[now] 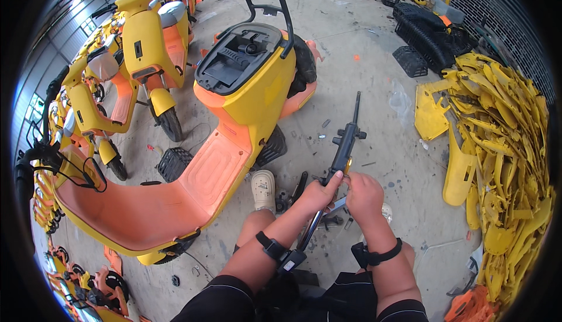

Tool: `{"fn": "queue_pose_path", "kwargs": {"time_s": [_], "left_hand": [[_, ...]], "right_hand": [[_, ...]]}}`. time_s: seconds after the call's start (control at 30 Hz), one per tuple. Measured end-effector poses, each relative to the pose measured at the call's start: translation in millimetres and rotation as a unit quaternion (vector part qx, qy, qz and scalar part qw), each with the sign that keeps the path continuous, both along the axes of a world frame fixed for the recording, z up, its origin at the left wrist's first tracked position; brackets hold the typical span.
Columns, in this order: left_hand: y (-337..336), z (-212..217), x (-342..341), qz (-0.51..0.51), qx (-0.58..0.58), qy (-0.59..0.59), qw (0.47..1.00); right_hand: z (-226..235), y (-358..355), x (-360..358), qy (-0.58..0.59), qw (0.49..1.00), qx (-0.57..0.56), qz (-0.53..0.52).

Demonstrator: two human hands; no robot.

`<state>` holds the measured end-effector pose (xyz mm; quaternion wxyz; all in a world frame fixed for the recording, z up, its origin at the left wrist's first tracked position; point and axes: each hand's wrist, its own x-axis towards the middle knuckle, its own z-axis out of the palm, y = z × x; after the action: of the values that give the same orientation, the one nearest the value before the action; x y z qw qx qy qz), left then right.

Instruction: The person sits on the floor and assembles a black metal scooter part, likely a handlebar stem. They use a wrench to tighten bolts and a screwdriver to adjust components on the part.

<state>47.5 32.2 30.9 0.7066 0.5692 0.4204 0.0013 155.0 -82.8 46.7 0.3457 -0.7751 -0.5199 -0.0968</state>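
A long black rod-like metal part [344,149] slants up in front of me, with a thin rod at its far end and short stubs on its sides. My left hand [321,195] is wrapped round its middle, thumb along the top. Close beside it my right hand [364,198] is closed, fingertips against the part at a small yellow spot. What those fingers pinch is hidden. A flat silvery piece [336,205] shows between the two hands. The part's near end runs down to a dark block [292,260] by my left forearm.
A yellow and orange scooter body [234,129] with a black rack stands at my left, more scooters [140,41] behind it. Piled yellow panels [497,146] and black plastic baskets [427,35] line the right. My shoe [263,188] rests near loose parts on the floor.
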Motion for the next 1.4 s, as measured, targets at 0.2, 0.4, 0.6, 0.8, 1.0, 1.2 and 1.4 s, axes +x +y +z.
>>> {"fn": "queue_pose_path", "kwargs": {"time_s": [0.2,0.4,0.6,0.8,1.0,1.2,1.4], "left_hand": [[1.4,-2.3,-5.0,0.010,-0.070,-0.004,0.998],[-0.7,3.2,-6.2,0.048,-0.020,0.005,0.999],[2.6,-0.8,-5.7,0.046,0.106,0.038,0.993],[1.5,-21.4,-5.3,0.031,0.171,0.020,0.985],[-1.1,-12.6,-6.4,0.022,0.202,0.005,0.979],[-4.5,-7.6,-5.9,0.007,0.276,0.018,0.961],[-3.1,-17.5,-3.3,0.009,0.085,0.018,0.996]], "right_hand": [[2.3,4.6,-4.3,0.010,0.999,0.025,0.017],[12.2,6.2,-5.3,0.134,0.990,0.033,0.029],[7.2,-3.0,9.6,0.478,0.876,-0.066,0.014],[9.7,-7.2,17.3,0.711,0.699,-0.044,0.068],[14.7,-11.0,28.7,0.768,0.633,-0.052,0.085],[-2.8,-13.0,26.1,0.643,0.761,-0.057,0.058],[3.5,-5.0,4.9,0.345,0.937,-0.058,-0.013]]}}
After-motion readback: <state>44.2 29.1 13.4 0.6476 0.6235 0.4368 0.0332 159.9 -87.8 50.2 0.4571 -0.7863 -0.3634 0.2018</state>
